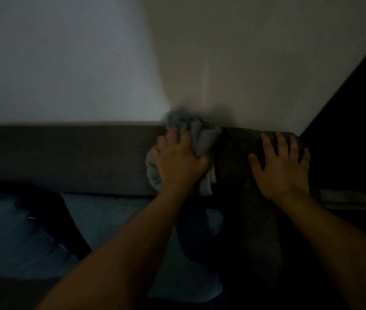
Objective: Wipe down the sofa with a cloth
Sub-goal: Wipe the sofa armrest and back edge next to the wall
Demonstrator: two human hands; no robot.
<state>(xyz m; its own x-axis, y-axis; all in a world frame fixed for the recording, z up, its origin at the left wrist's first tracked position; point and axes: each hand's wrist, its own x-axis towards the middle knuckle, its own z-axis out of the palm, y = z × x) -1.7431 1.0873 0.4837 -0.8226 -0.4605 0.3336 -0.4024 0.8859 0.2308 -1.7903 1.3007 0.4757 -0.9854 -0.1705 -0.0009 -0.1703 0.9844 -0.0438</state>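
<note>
Dim rm: left hand [178,159] presses bunched grey cloth [202,139] w/ fingers gripping it vs far backrest top of dark sofa [66,153], right hand [283,166] flat just right, fingers spread wide.

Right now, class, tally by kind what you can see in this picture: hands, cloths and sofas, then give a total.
Hands: 2, the left hand pressing the cloth, the right hand flat on the sofa
Cloths: 1, the grey cloth
Sofas: 1, the dark sofa
Total: 4
</note>
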